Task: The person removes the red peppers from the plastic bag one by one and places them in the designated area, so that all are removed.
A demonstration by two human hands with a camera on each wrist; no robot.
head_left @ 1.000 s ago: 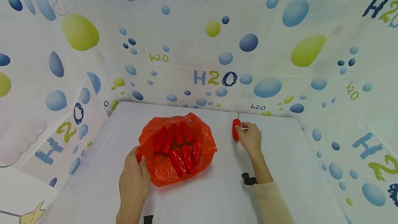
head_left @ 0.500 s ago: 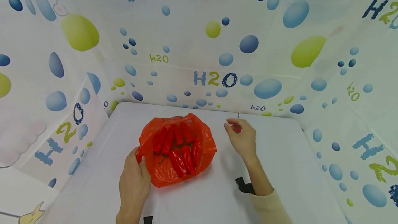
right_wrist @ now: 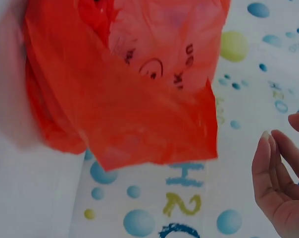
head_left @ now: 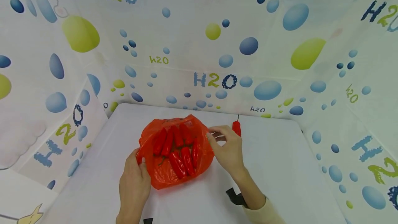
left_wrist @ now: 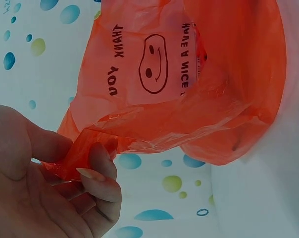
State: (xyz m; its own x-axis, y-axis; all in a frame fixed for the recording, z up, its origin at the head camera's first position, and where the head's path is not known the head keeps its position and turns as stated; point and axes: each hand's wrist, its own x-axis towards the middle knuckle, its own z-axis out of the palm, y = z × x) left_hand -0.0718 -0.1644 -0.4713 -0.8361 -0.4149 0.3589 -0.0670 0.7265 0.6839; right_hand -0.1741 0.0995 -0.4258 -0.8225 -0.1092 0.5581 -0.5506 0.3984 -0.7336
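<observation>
My left hand (head_left: pixel 134 182) pinches the left rim of a red plastic bag (head_left: pixel 163 182), holding it open. The left wrist view shows thumb and fingers curled round a bunched edge of the bag. Several glossy red chili peppers (head_left: pixel 178 163) lie inside it, some with green stems. My right hand (head_left: pixel 230 151) is at the bag's right rim, fingers loosely bent with a gap between thumb and fingertips. In the right wrist view this hand (right_wrist: pixel 283 183) is apart from the bag (right_wrist: pixel 139 114) and holds nothing. Another red chili pepper (head_left: pixel 236 127) lies behind my right hand, its lower end hidden.
The bag stands on a white table (head_left: pixel 280 168). A white curtain (head_left: pixel 186 30) with blue and green dots and H2O lettering hangs behind and at both sides. A black strap mount (head_left: pixel 235 197) sits at my right wrist.
My right hand let go of the lone chili pepper, leaving it on the table, and moved left to the bag's right rim. My left hand kept its grip on the bag.
</observation>
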